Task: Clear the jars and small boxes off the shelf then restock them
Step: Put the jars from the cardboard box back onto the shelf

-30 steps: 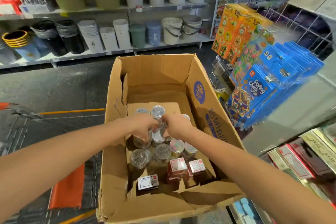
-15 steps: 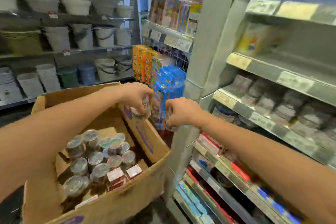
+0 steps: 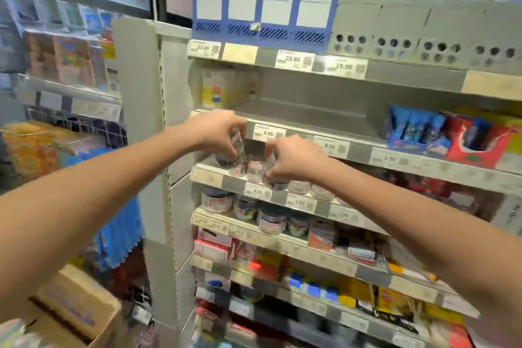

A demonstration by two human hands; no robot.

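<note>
Both hands have left the cardboard box (image 3: 73,311) and come up to the shelving. The box now sits at the lower left corner of view, and the camera faces the shelves squarely rather than looking along the aisle.

Count: two hands, two jars in hand, one each.

The left hand (image 3: 217,131) has its fingers curled down around the upper part of the left-hand jar (image 3: 231,151), a clear one gripped from above. That jar hangs below the palm, slightly tilted, over the left end of the jar shelf (image 3: 209,176).

The right hand (image 3: 296,159) is closed round the right-hand jar (image 3: 270,171), also clear, with the fingers wrapped over its near side. This jar protrudes to the left of the knuckles, low against the front edge of the same shelf. Whether either base touches the shelf cannot be told — motion blur.

One loose jar (image 3: 255,171) stands on that shelf between the two held jars. Two further jars (image 3: 299,186) show along the front edge, to the right of the right wrist and blurred. Loose jars visible on this shelf: three.

On the next shelf down, four larger jars (image 3: 272,217) stand upright side by side in the front row.

One price tag (image 3: 268,132) reading 6.90 sits on the edge of the shelf above — between the two hands.
</note>
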